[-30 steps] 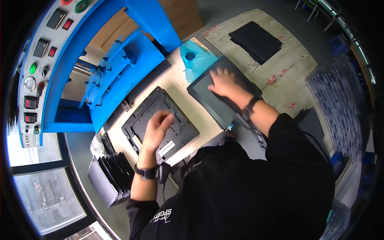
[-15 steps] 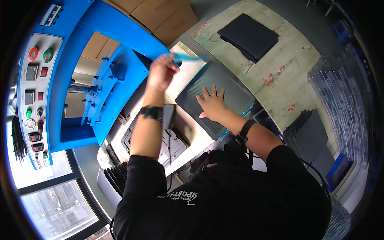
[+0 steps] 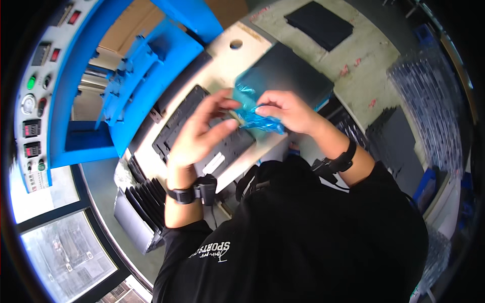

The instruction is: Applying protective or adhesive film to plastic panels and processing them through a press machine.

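A crumpled, see-through blue plastic film [image 3: 260, 121] hangs between my hands over the work table. My right hand [image 3: 290, 108] pinches it with thumb and fingers. Just left of the film is my left hand [image 3: 199, 134], its thumb and curved fingers apart; motion blur hides whether the fingertips touch the plastic. Beyond my right hand lies a flat dark panel [image 3: 298, 73], with some blue showing along its right edge. Below my hands a black moulded plate or fixture [image 3: 174, 121] rests on the pale table [image 3: 217, 55], partly covered by my left hand.
A blue machine [image 3: 177, 43] with a control panel [image 3: 33, 106] stands on the left. Dark sheets [image 3: 321, 22] lie on the side table [image 3: 364, 70]; more dark sheets [image 3: 399, 141] sit nearer. Clear plastic pieces [image 3: 427, 111] are stacked far right. Black panels [image 3: 144, 207] stand lower left.
My right hand has left the dark panel and now pinches the blue film. My left hand has come down and nearer, and the film is bunched between both hands. The view has shifted.
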The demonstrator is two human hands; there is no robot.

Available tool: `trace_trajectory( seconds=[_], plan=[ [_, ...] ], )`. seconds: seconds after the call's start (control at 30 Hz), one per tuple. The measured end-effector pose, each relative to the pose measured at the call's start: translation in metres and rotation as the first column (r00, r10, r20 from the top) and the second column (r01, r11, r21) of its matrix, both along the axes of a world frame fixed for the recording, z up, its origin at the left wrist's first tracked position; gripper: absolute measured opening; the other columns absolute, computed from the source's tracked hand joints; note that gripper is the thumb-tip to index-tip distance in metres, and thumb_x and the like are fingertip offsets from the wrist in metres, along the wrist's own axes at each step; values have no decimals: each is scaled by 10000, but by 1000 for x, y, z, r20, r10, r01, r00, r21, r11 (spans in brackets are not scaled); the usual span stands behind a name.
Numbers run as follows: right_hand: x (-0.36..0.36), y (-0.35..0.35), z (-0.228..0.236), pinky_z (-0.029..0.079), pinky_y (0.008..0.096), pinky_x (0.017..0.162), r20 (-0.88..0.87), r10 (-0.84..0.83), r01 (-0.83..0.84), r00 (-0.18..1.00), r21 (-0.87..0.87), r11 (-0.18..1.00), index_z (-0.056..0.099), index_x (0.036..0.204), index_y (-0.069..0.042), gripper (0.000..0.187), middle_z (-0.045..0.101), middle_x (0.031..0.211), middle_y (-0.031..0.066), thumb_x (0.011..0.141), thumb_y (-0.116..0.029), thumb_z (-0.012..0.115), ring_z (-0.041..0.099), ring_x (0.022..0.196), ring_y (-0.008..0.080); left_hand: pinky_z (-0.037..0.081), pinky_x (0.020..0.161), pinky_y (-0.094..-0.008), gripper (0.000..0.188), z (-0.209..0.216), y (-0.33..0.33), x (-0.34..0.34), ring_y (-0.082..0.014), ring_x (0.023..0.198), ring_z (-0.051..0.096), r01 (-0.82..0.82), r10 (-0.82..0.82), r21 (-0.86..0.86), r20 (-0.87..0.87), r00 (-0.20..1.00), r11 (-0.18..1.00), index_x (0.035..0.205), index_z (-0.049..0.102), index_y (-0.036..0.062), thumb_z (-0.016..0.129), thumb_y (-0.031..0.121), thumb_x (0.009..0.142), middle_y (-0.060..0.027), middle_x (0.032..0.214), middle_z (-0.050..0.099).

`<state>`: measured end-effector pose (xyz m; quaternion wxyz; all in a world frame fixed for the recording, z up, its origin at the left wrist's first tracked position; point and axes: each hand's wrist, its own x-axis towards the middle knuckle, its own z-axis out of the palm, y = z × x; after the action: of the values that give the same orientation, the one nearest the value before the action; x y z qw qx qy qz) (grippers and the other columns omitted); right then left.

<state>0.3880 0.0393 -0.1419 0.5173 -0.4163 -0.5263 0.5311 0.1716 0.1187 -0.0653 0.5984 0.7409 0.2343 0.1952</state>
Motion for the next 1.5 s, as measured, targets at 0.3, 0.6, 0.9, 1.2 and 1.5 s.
trace_trajectory(
  seconds=[0.3,0.6,0.9,1.2,1.5],
  plan=[
    [-58,-145,-222,469,377,721,604,232,75,763,-438,896,613,863,-11,173,619,816,135,765,-129,693,597,807,267,432,907,-299,277,-28,-54,-143,-184,979,599,-321,314,-145,-66,947,936,1167,554,-32,563,67,907,-119,1028,654],
    [-180,-98,-322,483,447,823,732,87,169,676,-268,948,600,1061,-14,285,623,1046,235,806,-123,533,607,948,380,463,786,-346,305,-64,-96,-179,-236,754,586,-548,548,-13,-24,836,836,942,536,-45,535,260,931,-178,810,614],
    [-170,35,-326,480,458,843,463,156,101,873,-483,870,592,1101,-16,324,623,1064,235,809,-137,520,610,960,373,443,713,-398,290,-106,-128,-178,-221,701,527,-464,465,-59,3,885,884,969,516,8,573,288,915,-107,753,534],
    [-165,-49,-276,477,469,862,415,16,212,910,-498,841,583,1142,-17,364,623,1082,235,812,-151,508,614,971,365,488,746,-394,282,-59,-149,-115,-253,729,596,-543,551,-113,49,833,832,904,560,-33,617,243,891,-141,753,604],
    [28,-317,-310,503,476,697,797,218,483,564,-532,696,688,788,-34,274,670,842,193,804,-281,570,650,788,358,488,788,-351,156,-14,-128,-43,-194,767,587,-194,274,-239,371,887,952,914,554,-26,522,123,944,-123,816,604]
  ],
)
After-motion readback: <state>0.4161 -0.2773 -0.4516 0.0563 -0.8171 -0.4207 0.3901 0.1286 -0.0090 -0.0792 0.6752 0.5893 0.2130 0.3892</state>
